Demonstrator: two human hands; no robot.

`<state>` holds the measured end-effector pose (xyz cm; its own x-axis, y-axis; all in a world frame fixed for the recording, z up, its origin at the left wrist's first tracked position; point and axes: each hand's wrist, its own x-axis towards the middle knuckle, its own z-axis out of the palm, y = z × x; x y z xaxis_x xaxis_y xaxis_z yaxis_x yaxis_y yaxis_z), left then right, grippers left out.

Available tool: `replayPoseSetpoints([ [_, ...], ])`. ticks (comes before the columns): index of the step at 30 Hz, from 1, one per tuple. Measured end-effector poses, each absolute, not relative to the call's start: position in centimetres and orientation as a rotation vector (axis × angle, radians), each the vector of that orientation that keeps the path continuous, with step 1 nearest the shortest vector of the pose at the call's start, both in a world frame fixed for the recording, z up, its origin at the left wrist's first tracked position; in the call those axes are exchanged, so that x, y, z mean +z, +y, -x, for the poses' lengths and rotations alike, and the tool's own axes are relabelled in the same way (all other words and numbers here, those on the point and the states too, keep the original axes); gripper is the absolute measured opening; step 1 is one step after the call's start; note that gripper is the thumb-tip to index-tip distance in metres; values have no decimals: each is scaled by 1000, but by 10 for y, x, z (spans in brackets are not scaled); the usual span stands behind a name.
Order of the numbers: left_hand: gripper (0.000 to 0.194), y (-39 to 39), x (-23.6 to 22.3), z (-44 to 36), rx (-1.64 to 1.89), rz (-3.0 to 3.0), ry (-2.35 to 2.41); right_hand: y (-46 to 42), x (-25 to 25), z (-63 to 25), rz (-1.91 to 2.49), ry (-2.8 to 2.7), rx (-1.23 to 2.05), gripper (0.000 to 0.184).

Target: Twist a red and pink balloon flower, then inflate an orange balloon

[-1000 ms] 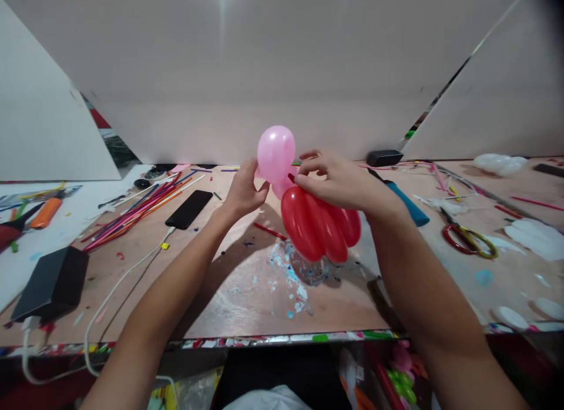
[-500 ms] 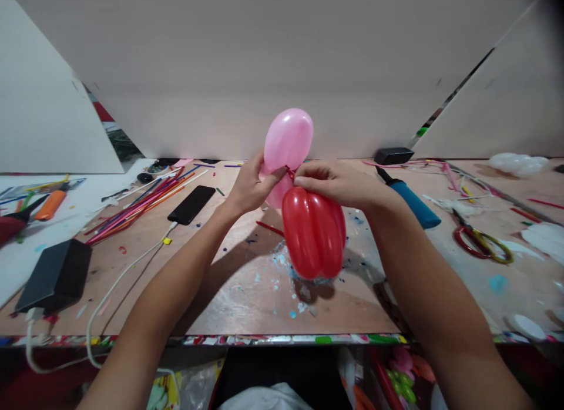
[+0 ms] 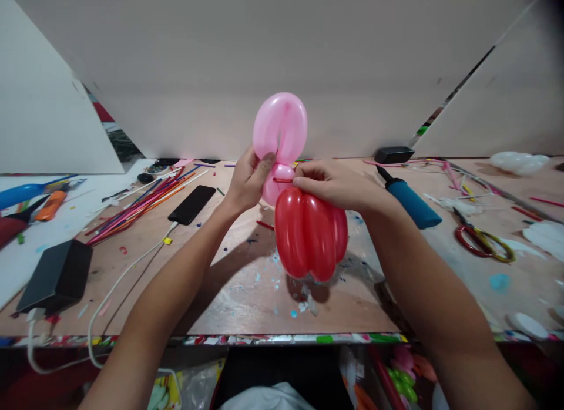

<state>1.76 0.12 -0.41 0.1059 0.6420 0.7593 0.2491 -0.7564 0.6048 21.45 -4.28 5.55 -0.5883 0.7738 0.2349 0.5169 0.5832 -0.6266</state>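
Observation:
A pink twisted balloon (image 3: 294,119) stands in my left hand (image 3: 251,178), its big loop on top and smaller bubbles below. The fingers of that hand are closed round the pinch between loop and bubbles. My right hand (image 3: 332,184) is closed at the top of a red balloon bundle (image 3: 308,237), made of several lobes hanging above the table. From its fingertips a thin red balloon end (image 3: 282,180) stretches left across the pink bubbles. Exactly how the red and pink parts join is hidden by my fingers.
To the left lie a black phone (image 3: 192,205), uninflated balloons (image 3: 141,207) and a black box (image 3: 57,276) with a white cable. On the right are a blue hand pump (image 3: 414,204) and scissors (image 3: 482,241). A white panel (image 3: 264,51) stands behind.
The pink balloon has turned and shifted slightly left and up, now showing its loop opening. The red bundle has rotated a little. A blue balloon has appeared at the far left edge.

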Motion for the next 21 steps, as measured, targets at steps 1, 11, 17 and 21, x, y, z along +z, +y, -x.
replayPoseSetpoints([
  [1, 46, 2, -4, -16, 1694, -2091, 899, -42, 55, -215, 1014, -2309, 712, 28],
  [11, 32, 3, -1, -5, 1637, -2513, 1127, -43, 54, -210, 978, -2379, 581, 25],
  [17, 25, -5, 5, -1, 1418, -2503, 1082, -35, 49, -209, 1057, -2408, 566, 22],
  [21, 32, -5, 7, 5, 1212, -2449, 866, -29, 45, -214, 1143, -2350, 576, 16],
])
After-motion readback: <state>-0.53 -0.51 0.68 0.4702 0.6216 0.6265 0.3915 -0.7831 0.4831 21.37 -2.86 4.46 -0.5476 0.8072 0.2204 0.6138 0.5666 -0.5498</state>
